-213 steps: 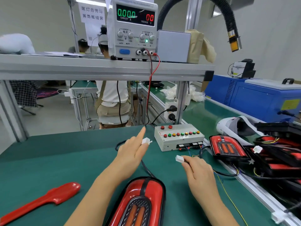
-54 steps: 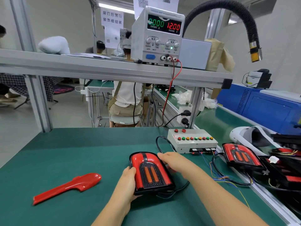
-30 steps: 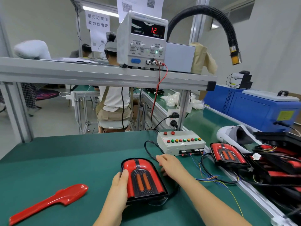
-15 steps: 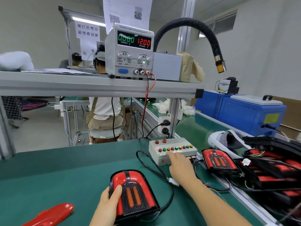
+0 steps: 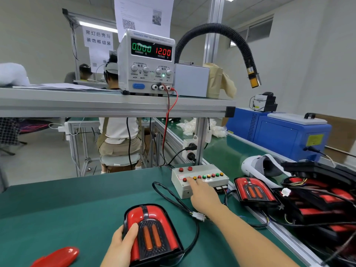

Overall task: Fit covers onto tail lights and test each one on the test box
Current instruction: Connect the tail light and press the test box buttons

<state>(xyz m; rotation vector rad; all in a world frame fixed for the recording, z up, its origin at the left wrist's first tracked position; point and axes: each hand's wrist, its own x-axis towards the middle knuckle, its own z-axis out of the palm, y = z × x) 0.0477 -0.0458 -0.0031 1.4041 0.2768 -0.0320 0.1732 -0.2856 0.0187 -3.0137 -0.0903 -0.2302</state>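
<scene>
On the shelf (image 5: 96, 105) we see a power supply (image 5: 146, 62) reading 12.00 volts — beside it a black corrugated hose (image 5: 217, 29). A blue machine (image 5: 279, 135) stands at right; a person (image 5: 119, 132) sits beyond.

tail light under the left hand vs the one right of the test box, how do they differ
The left hand grips the near tail light, thumb on its face; the far tail light lies untouched. The near tail light sits centrally; the far tail light sits off to the right, beside the test box. Both are red with a black grille and two orange bars.
</scene>
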